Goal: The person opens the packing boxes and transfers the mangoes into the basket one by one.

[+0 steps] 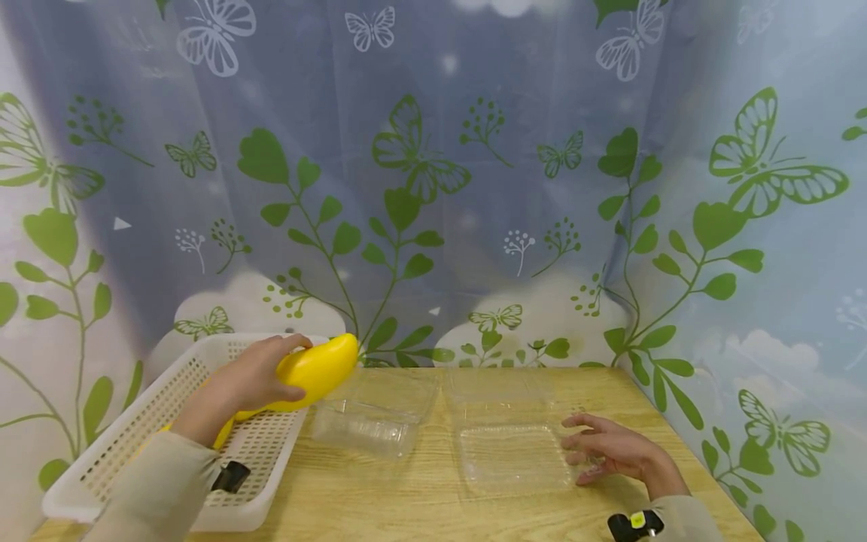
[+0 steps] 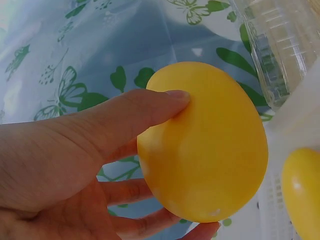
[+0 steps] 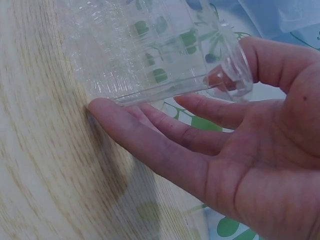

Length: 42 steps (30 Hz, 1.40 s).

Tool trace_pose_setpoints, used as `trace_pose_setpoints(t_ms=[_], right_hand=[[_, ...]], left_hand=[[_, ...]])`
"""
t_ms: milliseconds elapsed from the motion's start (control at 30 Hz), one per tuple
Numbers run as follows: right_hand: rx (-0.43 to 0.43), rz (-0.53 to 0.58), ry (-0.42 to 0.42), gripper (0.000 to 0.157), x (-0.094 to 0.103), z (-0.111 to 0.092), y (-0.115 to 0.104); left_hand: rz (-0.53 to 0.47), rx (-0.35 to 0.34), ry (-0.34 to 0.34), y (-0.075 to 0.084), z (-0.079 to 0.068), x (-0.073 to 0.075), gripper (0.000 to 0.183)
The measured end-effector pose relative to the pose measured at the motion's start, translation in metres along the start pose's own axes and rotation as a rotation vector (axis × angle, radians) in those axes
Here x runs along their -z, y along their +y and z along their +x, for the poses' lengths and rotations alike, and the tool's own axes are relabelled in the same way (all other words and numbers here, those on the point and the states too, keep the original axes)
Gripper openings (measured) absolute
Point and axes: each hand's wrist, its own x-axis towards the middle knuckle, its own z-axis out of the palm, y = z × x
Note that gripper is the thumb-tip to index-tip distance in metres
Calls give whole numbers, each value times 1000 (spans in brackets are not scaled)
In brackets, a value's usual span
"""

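Observation:
A smooth yellow mango (image 1: 328, 369) is held in my left hand (image 1: 254, 380), above the right side of a white perforated basket (image 1: 274, 485). In the left wrist view the thumb lies across the mango (image 2: 205, 145) and the fingers reach round its far side. At the right, my right hand (image 1: 619, 452) holds the side of an open clear plastic container (image 1: 515, 459) standing on the table. The right wrist view has the thumb at the rim of the container (image 3: 155, 55) and fingers along its outer wall.
More yellow fruit (image 2: 305, 192) lies in the basket, partly hidden by my left arm. A second clear plastic container (image 1: 366, 433) stands with its lid raised between the basket and the first container. Behind the wooden table (image 1: 379, 504) hangs a butterfly-patterned curtain (image 1: 420, 248).

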Motion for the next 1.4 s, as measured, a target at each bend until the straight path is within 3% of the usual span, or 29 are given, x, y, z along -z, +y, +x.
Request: trace_pose_setpoints(t_ms=[367,1400], right_hand=[[-7,-2,6,66,0,1,1],[-8,-13,4,66,-2,-1,-2]], left_hand=[[1,37,-20,-7,-5,2,70],[61,128,-64,-50,-15,5,72]])
